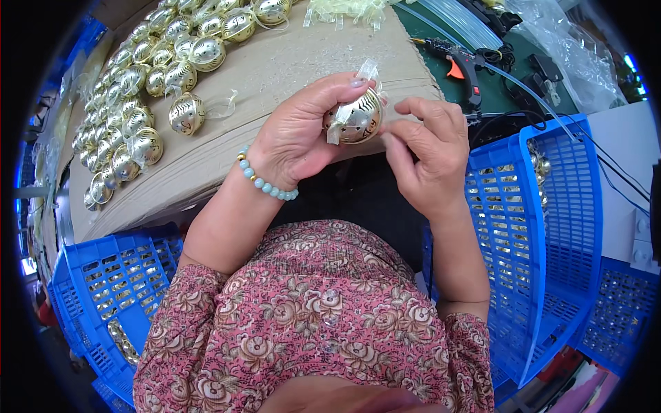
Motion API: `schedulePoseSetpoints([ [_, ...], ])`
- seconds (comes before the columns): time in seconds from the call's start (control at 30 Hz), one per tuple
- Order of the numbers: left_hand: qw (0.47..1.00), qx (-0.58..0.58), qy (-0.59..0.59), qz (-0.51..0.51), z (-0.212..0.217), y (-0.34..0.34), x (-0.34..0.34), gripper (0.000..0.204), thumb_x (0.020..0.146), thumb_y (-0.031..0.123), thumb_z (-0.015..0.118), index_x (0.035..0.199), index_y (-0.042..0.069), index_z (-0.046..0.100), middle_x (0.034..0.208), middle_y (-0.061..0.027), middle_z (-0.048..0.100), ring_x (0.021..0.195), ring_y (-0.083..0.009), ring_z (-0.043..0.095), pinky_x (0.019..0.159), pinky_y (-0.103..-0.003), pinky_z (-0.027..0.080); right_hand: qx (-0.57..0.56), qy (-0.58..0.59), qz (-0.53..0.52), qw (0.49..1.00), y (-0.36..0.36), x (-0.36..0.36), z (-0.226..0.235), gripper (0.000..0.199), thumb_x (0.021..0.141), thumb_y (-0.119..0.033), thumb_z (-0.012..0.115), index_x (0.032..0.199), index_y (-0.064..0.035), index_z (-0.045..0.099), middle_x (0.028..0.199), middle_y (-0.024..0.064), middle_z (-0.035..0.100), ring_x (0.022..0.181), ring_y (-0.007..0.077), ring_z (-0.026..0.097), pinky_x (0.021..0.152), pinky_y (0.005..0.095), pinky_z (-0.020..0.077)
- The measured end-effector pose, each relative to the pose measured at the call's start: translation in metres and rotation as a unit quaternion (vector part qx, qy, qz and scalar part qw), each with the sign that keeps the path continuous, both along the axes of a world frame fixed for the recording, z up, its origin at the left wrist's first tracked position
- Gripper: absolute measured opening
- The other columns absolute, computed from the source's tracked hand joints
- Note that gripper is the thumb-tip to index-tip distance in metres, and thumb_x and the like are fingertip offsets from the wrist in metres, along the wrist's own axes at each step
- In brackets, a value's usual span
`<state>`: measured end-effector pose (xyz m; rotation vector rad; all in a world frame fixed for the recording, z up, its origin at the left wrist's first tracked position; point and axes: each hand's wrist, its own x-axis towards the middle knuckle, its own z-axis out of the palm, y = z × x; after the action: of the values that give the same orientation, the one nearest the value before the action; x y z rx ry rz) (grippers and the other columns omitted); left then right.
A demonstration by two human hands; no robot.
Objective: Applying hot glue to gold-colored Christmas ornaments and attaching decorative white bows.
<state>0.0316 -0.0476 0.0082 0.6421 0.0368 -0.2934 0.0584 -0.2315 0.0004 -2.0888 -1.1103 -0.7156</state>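
Observation:
A shiny gold round bell ornament (359,122) with dark stripes, small star marks and a sheer ribbon (368,71) rests in my left hand (299,124). My left thumb lies over its top and the fingers curl beneath it. Just right of the ornament is my right hand (432,148). Its thumb and index fingertips come together near the ornament's edge, the other fingers bent; anything between them is too small to make out. A similar ornament (186,114) lies apart on the cardboard to the left, its ribbon stretched rightward.
Several gold ornaments (179,76) crowd the left of the cardboard-covered table (289,51). Sheer yellowish ribbons (348,12) lie at the far edge. A glue gun (468,77) with an orange trigger sits on the green surface. Blue baskets (506,227) stand at both sides.

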Motion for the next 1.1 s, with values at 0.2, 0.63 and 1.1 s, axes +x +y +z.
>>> schedulePoseSetpoints([
  [0.2, 0.990, 0.125, -0.068, -0.011, 0.006, 0.013, -0.005, 0.020, 0.086, 0.009, 0.062, 0.103, 0.000, 0.059, 0.092, -0.0063, 0.063, 0.081, -0.0113, 0.061, 0.074, -0.028, 0.052, 0.227, 0.319, 0.072, 0.918, -0.014, 0.002, 0.018, 0.023, 0.090, -0.014, 0.053, 0.096, 0.0058, 0.063, 0.102, 0.0111, 0.061, 0.092, 0.0150, 0.057, 0.082, 0.0271, 0.0432],
  [0.63, 0.994, 0.082, -0.068, 0.027, 0.001, 0.007, 0.001, 0.025, 0.091, 0.025, 0.056, 0.095, 0.001, 0.060, 0.085, -0.0099, 0.064, 0.076, -0.0163, 0.062, 0.073, -0.028, 0.050, 0.338, 0.438, 0.164, 0.816, 0.018, 0.002, 0.009, 0.010, 0.084, -0.002, 0.061, 0.094, 0.0013, 0.060, 0.095, 0.0067, 0.061, 0.081, 0.0104, 0.055, 0.077, 0.0225, 0.0423],
  [1.1, 0.988, -0.052, -0.087, 0.117, -0.006, -0.006, -0.005, 0.045, 0.090, 0.045, 0.054, 0.108, 0.005, 0.051, 0.094, -0.0044, 0.058, 0.089, -0.0152, 0.055, 0.081, -0.029, 0.044, 0.385, 0.398, 0.175, 0.814, 0.053, -0.017, 0.019, 0.009, 0.087, -0.002, 0.060, 0.095, 0.0018, 0.059, 0.084, 0.0025, 0.061, 0.075, 0.0059, 0.055, 0.069, 0.0192, 0.0448],
])
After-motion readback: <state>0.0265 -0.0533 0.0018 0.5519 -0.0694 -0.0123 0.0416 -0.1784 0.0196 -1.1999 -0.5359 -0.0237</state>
